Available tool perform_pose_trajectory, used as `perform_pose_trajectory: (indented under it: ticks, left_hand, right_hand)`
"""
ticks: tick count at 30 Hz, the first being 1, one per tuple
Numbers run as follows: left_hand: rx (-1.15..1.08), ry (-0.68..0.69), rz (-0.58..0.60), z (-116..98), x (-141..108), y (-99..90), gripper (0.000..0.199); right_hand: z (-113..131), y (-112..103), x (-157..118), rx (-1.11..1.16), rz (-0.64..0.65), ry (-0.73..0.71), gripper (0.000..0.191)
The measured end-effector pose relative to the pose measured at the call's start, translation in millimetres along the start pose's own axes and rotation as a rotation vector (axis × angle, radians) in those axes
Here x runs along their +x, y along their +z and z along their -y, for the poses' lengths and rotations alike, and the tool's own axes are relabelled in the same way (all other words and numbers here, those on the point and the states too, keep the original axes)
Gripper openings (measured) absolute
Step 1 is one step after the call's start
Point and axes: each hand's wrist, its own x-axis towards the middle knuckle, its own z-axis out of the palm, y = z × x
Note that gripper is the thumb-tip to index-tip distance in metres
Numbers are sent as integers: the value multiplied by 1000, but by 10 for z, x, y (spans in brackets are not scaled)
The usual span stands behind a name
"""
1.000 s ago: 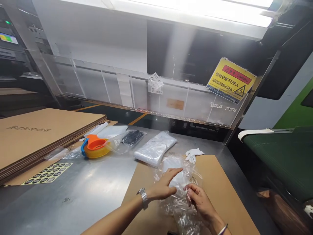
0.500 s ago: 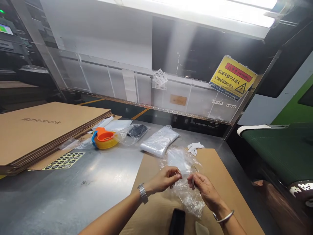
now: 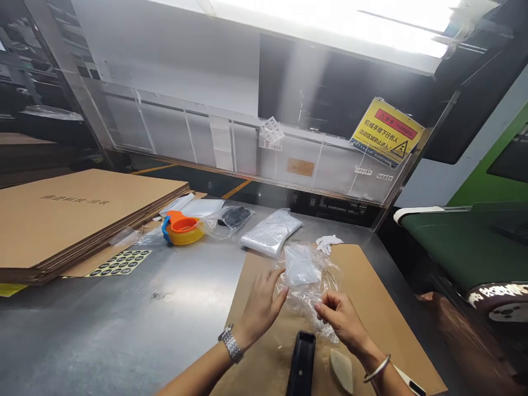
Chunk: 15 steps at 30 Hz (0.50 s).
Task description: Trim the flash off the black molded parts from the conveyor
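My left hand [image 3: 260, 301], a metal watch on its wrist, is open, thumb and fingers apart, beside crumpled clear plastic bags [image 3: 303, 267]. My right hand [image 3: 340, 316], with a bangle on the wrist, is closed in a pinch over the near end of those bags. Whatever lies between its fingertips is too small or hidden to make out. Below the hands, a long black tray-like part [image 3: 301, 363] lies on the cardboard sheet [image 3: 358, 291]. A pale, translucent curved piece [image 3: 341, 371] is to its right.
At left lie stacked cardboard [image 3: 82, 209] and a sheet of round black stickers [image 3: 119, 263]. Tape rolls [image 3: 183, 230], a bagged black item [image 3: 234, 216], a plastic-bag stack [image 3: 270, 234] and a white glove [image 3: 329, 243] line the back. A green conveyor [image 3: 462, 242] stands at right.
My left hand has opened and moved left, away from my right hand. My right hand stays pinched. More of the black part and the pale piece shows as the view shifts.
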Motion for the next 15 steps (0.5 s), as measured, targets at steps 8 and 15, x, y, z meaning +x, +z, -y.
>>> perform_pose_trajectory:
  ticks: [8, 15]
  left_hand:
    - [-106, -31, 86, -29, -511, 314, 34]
    - [54, -61, -218, 249, -768, 296, 22]
  right_hand:
    - [115, 358, -265, -274, 43, -100, 25]
    - [68, 436, -348, -442, -71, -127, 19]
